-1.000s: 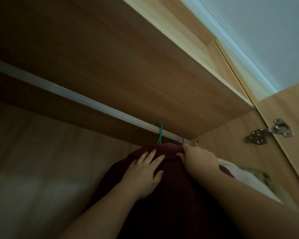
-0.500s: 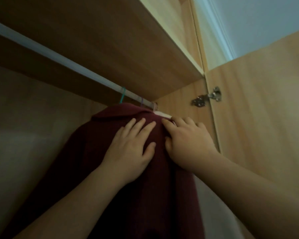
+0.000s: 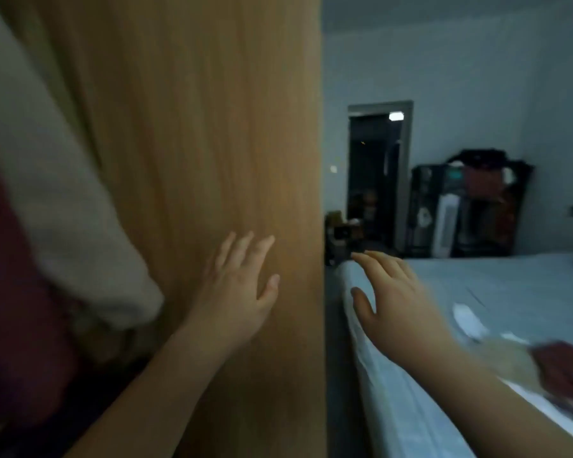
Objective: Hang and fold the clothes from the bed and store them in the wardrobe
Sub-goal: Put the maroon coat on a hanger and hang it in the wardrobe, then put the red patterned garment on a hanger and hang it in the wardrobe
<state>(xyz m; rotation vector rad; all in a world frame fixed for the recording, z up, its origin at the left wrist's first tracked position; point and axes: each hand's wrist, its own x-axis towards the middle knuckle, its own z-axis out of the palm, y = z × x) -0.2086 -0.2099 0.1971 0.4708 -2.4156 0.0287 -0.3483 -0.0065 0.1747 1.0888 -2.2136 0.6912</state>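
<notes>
left hand (image 3: 242,289) spread | right hand (image 3: 396,299) spread | wardrobe door (image 3: 212,127) | bed (image 3: 477,292)

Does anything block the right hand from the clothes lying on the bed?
Nothing visible does. The open right hand is over the near edge of the pale blue bed; the blurred dark red and cream clothes lie on it further right. The wooden wardrobe door stands left of it, by the left hand.

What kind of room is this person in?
Most likely a bedroom: a bed with a pale sheet stands on the right, a wooden wardrobe door fills the middle, and a cream garment and a maroon garment hang beside it on the left.
</notes>
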